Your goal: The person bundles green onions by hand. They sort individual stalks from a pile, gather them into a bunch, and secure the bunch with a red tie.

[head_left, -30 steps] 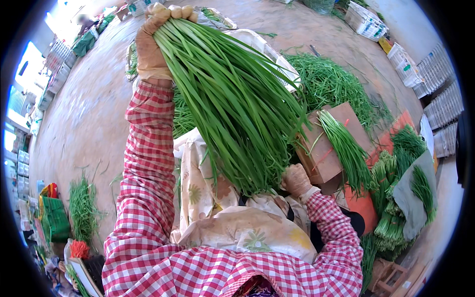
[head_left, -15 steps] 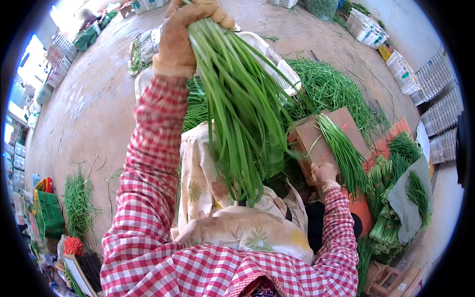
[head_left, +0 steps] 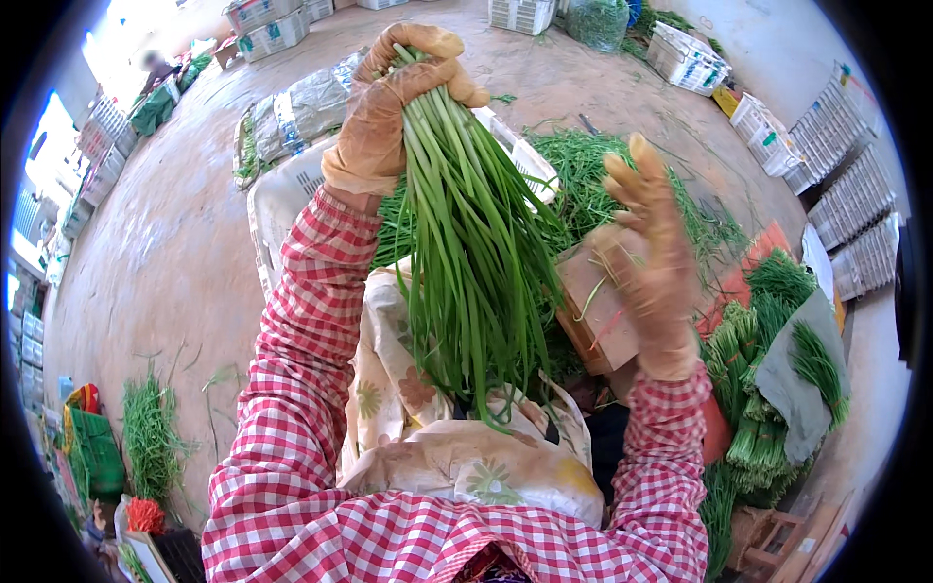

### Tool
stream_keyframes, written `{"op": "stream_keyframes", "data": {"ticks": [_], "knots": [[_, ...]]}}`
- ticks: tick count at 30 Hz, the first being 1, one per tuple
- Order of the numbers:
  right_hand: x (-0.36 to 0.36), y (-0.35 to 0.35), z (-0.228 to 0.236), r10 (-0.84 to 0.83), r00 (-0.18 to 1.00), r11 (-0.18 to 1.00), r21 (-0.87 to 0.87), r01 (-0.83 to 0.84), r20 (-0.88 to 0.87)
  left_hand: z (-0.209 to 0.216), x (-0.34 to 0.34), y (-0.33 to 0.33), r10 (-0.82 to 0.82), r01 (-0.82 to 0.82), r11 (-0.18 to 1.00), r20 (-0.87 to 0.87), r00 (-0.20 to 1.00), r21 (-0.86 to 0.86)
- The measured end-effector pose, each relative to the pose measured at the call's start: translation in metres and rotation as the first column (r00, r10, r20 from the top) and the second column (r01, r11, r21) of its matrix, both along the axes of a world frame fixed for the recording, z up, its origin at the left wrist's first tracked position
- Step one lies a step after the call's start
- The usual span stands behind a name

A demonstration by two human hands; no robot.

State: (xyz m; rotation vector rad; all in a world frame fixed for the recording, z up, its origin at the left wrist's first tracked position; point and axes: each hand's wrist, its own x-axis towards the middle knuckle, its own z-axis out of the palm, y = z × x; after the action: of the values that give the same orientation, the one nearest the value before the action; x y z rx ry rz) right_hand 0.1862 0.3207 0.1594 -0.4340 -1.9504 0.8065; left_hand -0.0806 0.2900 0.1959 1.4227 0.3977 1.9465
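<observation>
Raised in front of me, my left hand wears a tan glove and is closed around a bunch of garlic chives. The pale stem ends poke out at the top, and the long green leaves hang down over my floral apron. My right hand, gloved too and partly blurred, is lifted with fingers spread and holds nothing. Beneath it is a small cardboard-topped stand with a few loose strands on it. Behind the bunch stands a white plastic basket, partly hidden by my left arm.
A heap of loose chives lies beyond the stand. On the right, tied bundles are stacked beside a grey cloth. White crates line the right wall. More chives lie on the floor at left, near a green bag.
My right hand has risen from the stand and opened. The smaller bunch that lay across the stand no longer shows there. My left hand has moved slightly right and lower, still gripping its bunch.
</observation>
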Motion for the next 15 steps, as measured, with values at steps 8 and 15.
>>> {"op": "stream_keyframes", "data": {"ticks": [8,15], "knots": [[0.044,0.005,-0.105,0.231,-0.035,0.971,-0.233,-0.048,0.972,0.030,0.020,0.003,0.115,-0.093,0.991,-0.259,0.959,0.097],[0.051,0.003,-0.049,0.124,0.803,0.886,-0.430,0.175,0.582,0.022,0.147,0.032,0.478,-0.121,0.870,-0.757,0.446,0.478]]}}
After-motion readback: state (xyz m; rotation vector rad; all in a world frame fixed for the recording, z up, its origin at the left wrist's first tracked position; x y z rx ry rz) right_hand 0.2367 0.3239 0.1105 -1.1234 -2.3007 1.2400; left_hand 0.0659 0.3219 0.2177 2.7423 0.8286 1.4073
